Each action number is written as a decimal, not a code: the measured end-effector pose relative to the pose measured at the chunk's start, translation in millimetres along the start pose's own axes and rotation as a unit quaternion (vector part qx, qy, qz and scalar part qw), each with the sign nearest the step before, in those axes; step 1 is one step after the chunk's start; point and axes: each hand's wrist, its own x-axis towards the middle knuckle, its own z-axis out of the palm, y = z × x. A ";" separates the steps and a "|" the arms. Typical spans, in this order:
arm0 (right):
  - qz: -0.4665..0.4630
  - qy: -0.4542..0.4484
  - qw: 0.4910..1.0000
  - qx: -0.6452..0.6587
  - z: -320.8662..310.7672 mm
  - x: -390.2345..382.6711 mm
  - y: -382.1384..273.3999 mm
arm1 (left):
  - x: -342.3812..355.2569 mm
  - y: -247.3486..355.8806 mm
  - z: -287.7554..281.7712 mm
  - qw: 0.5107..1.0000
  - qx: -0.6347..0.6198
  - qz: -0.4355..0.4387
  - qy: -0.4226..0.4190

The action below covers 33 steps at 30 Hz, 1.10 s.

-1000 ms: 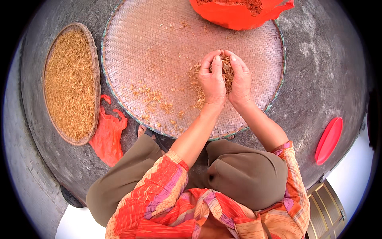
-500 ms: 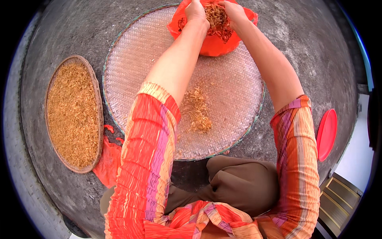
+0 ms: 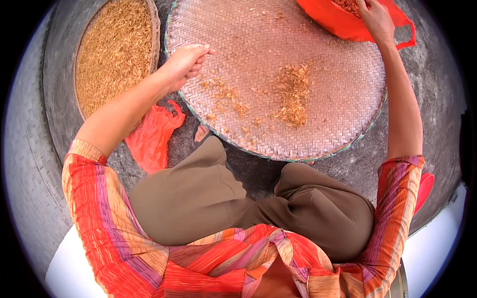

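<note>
My left hand is closed in a fist over the left edge of a large round woven bamboo tray. Whatever it holds, if anything, is hidden inside the fingers. Loose dried golden shreds lie scattered on the tray beside this hand. A longer pile of the same shreds rests near the tray's middle. At the far right, my right hand grips the rim of an open red plastic bag, its fingertips cut off by the picture's upper edge. Reddish-brown shreds show inside the bag.
A smaller shallow basket stands left of the tray, filled with golden shreds. Another crumpled red plastic bag lies on the grey ground below it. Behind my right sleeve, part of a red plastic piece shows. My bent legs are near the tray's front edge.
My left hand has left the bag and moved to the tray's left edge, where scattered shreds now lie. My right hand stays at the bag. The whole view has shifted.
</note>
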 end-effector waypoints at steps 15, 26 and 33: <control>-0.286 -0.379 0.860 0.187 64.0 -149.8 -61.7 | 44.2 -195.5 32.5 0.837 0.394 0.216 0.314; -0.395 -0.449 0.788 0.144 91.7 -182.1 -96.4 | 7.6 -129.7 -59.4 0.778 0.446 0.302 0.322; -0.548 -0.366 0.723 0.206 147.1 -230.9 -188.5 | 27.7 -132.1 -84.2 0.725 0.501 0.315 0.353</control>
